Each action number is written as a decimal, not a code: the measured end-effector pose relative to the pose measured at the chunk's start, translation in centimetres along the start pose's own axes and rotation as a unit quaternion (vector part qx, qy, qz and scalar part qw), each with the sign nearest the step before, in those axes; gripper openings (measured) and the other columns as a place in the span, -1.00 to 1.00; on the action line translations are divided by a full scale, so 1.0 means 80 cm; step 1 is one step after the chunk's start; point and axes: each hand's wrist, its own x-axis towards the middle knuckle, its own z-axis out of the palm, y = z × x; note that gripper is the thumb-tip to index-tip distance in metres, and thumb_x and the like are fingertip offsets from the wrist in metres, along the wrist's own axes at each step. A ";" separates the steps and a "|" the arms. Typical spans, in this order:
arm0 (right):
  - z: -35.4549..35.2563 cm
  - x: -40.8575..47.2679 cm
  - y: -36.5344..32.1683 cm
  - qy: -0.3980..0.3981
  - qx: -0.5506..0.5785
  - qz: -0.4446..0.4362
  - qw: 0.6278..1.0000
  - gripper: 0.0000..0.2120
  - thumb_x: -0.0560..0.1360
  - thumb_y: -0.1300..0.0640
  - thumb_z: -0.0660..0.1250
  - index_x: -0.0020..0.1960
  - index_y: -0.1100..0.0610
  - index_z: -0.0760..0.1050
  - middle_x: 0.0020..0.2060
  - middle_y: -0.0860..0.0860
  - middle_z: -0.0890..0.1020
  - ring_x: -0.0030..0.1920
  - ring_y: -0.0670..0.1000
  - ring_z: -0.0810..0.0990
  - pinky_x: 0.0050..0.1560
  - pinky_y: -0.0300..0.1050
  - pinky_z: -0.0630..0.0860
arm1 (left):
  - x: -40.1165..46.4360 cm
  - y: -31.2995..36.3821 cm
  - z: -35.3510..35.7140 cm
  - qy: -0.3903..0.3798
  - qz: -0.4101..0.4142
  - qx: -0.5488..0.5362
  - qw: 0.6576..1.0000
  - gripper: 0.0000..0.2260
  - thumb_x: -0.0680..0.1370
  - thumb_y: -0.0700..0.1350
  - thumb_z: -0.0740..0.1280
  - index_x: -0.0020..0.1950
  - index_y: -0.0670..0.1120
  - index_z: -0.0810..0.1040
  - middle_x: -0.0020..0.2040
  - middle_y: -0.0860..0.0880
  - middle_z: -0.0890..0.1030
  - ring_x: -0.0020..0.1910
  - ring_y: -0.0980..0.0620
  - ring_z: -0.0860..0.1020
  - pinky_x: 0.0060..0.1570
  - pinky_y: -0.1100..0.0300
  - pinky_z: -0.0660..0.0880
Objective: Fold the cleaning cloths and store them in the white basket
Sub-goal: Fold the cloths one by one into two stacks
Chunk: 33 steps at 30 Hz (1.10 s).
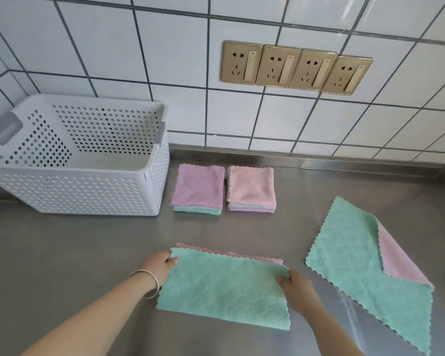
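On the steel counter point(88, 253), near centre, a green cloth point(224, 289) lies folded in half w/ pink edge showing at far side. Left hand point(159, 265) pinches its far-left corner, right hand point(293, 285) pinches far-right corner. White basket point(70, 186) sits far left; 2 folded stacks point(198, 188) just right of it. Another green/pink cloth point(357, 265) lies right, unfolded.

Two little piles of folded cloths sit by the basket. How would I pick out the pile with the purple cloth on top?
Find the white perforated plastic basket at the left of the steel counter. Two piles of folded cloths lie just right of it, near the tiled wall. The one nearest the basket is the purple-topped pile, with a green cloth showing at its bottom edge; its neighbour, the pink-topped pile, lies further right.
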 end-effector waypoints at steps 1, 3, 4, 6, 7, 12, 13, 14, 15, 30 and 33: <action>0.002 0.003 0.002 0.009 -0.005 0.004 1.000 -0.80 0.55 0.10 0.21 0.12 0.16 0.46 -0.03 0.13 0.60 -0.06 0.10 0.52 -0.13 -0.13 0.38 | 0.006 0.000 0.003 0.001 -0.006 -0.002 1.000 -0.58 0.60 -0.01 0.17 0.39 -0.19 0.34 0.37 -0.15 0.44 0.32 -0.12 0.44 0.23 0.16 0.35; 0.005 0.005 0.003 0.023 -0.009 0.010 1.000 -0.77 0.55 0.08 0.19 0.13 0.17 0.46 -0.11 0.10 0.58 -0.08 0.12 0.54 -0.14 -0.10 0.43 | 0.013 -0.001 0.007 0.005 -0.010 -0.001 1.000 -0.57 0.59 0.00 0.17 0.41 -0.17 0.32 0.40 -0.14 0.40 0.36 -0.11 0.39 0.29 0.14 0.31; 0.007 0.006 0.005 0.027 -0.011 0.013 0.999 -0.77 0.56 0.07 0.19 0.13 0.16 0.46 -0.15 0.08 0.57 -0.10 0.13 0.55 -0.14 -0.08 0.45 | 0.015 -0.001 0.009 0.008 -0.011 0.001 1.000 -0.57 0.59 0.00 0.17 0.41 -0.17 0.32 0.40 -0.13 0.40 0.36 -0.11 0.39 0.30 0.13 0.30; 0.010 0.009 0.006 0.037 -0.024 0.018 0.999 -0.77 0.56 0.03 0.17 0.12 0.13 0.45 -0.16 0.06 0.57 -0.10 0.14 0.56 -0.13 -0.06 0.49 | 0.018 0.000 0.012 0.021 -0.014 -0.005 1.000 -0.58 0.59 0.00 0.17 0.41 -0.14 0.31 0.39 -0.13 0.42 0.35 -0.12 0.40 0.29 0.12 0.31; 0.011 0.010 0.006 0.041 -0.036 0.021 0.998 -0.77 0.57 0.01 0.16 0.12 0.12 0.44 -0.15 0.07 0.57 -0.09 0.14 0.57 -0.15 -0.06 0.48 | 0.019 0.000 0.013 0.028 -0.019 -0.004 0.999 -0.58 0.59 0.01 0.17 0.41 -0.12 0.31 0.37 -0.13 0.44 0.33 -0.13 0.42 0.27 0.12 0.33; 0.014 0.018 0.003 0.055 -0.112 0.030 0.992 -0.72 0.60 -0.05 0.07 0.12 0.11 0.40 0.00 0.11 0.61 0.02 0.16 0.57 -0.20 -0.09 0.38 | 0.023 0.004 0.018 0.066 -0.031 0.050 0.996 -0.67 0.59 0.04 0.14 0.27 -0.12 0.41 0.23 -0.20 0.54 0.19 -0.19 0.50 0.11 0.09 0.40; 0.014 0.018 0.002 0.057 -0.119 0.034 0.991 -0.71 0.60 -0.05 0.05 0.12 0.11 0.40 0.00 0.11 0.61 0.03 0.16 0.57 -0.19 -0.09 0.37 | 0.023 0.006 0.018 0.075 -0.030 0.059 0.995 -0.68 0.59 0.03 0.13 0.24 -0.13 0.41 0.21 -0.21 0.55 0.18 -0.20 0.50 0.08 0.08 0.41; 0.014 0.019 0.001 0.061 -0.123 0.036 0.990 -0.71 0.61 -0.06 0.03 0.12 0.10 0.40 0.01 0.12 0.61 0.03 0.16 0.57 -0.18 -0.09 0.37 | 0.023 0.006 0.019 0.083 -0.027 0.065 0.994 -0.69 0.60 0.03 0.12 0.20 -0.14 0.42 0.19 -0.22 0.55 0.16 -0.21 0.51 0.05 0.07 0.41; 0.014 0.021 0.000 0.065 -0.126 0.037 0.989 -0.70 0.61 -0.06 0.02 0.13 0.09 0.40 0.01 0.11 0.61 0.04 0.16 0.57 -0.18 -0.09 0.37 | 0.023 0.006 0.020 0.088 -0.025 0.072 0.993 -0.70 0.60 0.03 0.11 0.18 -0.15 0.41 0.17 -0.23 0.55 0.15 -0.22 0.51 0.03 0.07 0.41; 0.018 0.016 -0.007 0.140 -0.085 0.090 0.982 -0.68 0.56 -0.17 0.10 -0.03 0.10 0.32 -0.16 0.08 0.60 -0.11 0.12 0.58 -0.22 -0.12 0.42 | 0.012 0.022 0.021 0.175 -0.063 0.112 0.976 -0.68 0.53 0.10 0.24 0.04 -0.14 0.46 0.00 -0.18 0.60 0.01 -0.21 0.57 -0.09 0.02 0.48; 0.020 -0.004 0.004 0.182 -0.012 0.097 0.979 -0.71 0.55 -0.14 0.14 -0.06 0.10 0.28 -0.23 0.04 0.55 -0.21 0.10 0.54 -0.23 -0.08 0.45 | -0.001 0.027 0.033 0.266 0.044 0.102 0.957 -0.70 0.32 0.00 0.48 -0.11 -0.11 0.48 -0.10 -0.17 0.56 -0.10 -0.21 0.55 -0.20 -0.01 0.49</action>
